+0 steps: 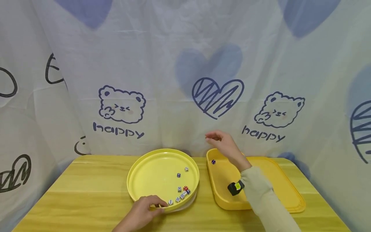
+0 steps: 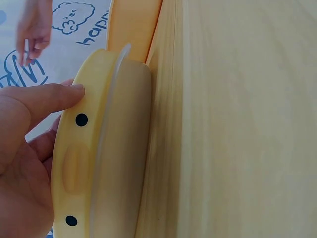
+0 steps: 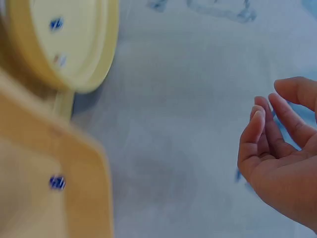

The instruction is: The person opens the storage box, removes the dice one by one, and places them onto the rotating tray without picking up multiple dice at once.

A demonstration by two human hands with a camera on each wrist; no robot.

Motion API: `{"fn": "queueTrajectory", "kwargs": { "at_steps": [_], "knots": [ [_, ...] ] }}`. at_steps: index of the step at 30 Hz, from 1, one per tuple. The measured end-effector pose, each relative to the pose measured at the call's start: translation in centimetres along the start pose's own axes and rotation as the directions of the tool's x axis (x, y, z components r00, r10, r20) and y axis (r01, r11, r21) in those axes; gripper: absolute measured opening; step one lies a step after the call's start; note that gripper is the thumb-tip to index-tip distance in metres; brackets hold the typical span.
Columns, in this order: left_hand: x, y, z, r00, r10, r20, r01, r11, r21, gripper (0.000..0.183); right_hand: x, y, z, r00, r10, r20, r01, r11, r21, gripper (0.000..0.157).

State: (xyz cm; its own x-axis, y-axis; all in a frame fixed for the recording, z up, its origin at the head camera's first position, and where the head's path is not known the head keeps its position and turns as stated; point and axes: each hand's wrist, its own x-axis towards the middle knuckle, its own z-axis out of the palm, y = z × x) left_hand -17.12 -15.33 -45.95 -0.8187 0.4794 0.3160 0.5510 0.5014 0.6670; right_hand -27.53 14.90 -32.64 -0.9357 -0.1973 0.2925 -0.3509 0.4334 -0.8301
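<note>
My left hand [image 1: 142,211] grips the near rim of a round yellow tray [image 1: 153,180], its thumb on the outer wall and fingers over the edge. In the left wrist view the tray's side [image 2: 74,168] shows black dots and a lower base. Several white dice [image 1: 177,199] gather at the tray's near right, beside a red die [image 1: 185,188]. A dark blue die [image 1: 178,175] lies farther back. My right hand [image 1: 224,146] hovers above the far end of a yellow box [image 1: 226,180], fingers loosely bent and holding nothing. Inside that box sits one blue die [image 1: 213,162].
A flat yellow lid-like tray [image 1: 287,190] lies right of the box, partly behind the right sleeve [image 1: 261,190]. The wood-grain table [image 1: 87,190] meets a printed cloth [image 1: 165,106] at its back edge. A black device [image 1: 235,187] is strapped to the right wrist.
</note>
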Motion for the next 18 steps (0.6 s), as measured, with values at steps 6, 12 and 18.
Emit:
{"fn": "queueTrajectory", "kwargs": {
  "at_steps": [6, 12, 18],
  "knots": [
    [0.0, -0.4, -0.1, 0.999, 0.045, -0.014, -0.045, 0.999, -0.001, 0.011, 2.2, 3.3, -1.2, 0.995, 0.082, -0.048, -0.081, 0.996, 0.028, 0.03],
    [0.0, -0.6, -0.2, 0.997, 0.07, -0.024, -0.07, 0.998, 0.005, 0.011, 3.1, 7.2, -0.9, 0.974, 0.209, -0.083, -0.203, 0.976, 0.075, 0.03],
    [0.1, -0.5, -0.1, 0.999, 0.042, -0.001, -0.042, 0.999, -0.035, 0.011, 3.2, 10.9, -0.1, 0.943, 0.314, -0.108, -0.309, 0.949, 0.057, 0.029]
  ]
}}
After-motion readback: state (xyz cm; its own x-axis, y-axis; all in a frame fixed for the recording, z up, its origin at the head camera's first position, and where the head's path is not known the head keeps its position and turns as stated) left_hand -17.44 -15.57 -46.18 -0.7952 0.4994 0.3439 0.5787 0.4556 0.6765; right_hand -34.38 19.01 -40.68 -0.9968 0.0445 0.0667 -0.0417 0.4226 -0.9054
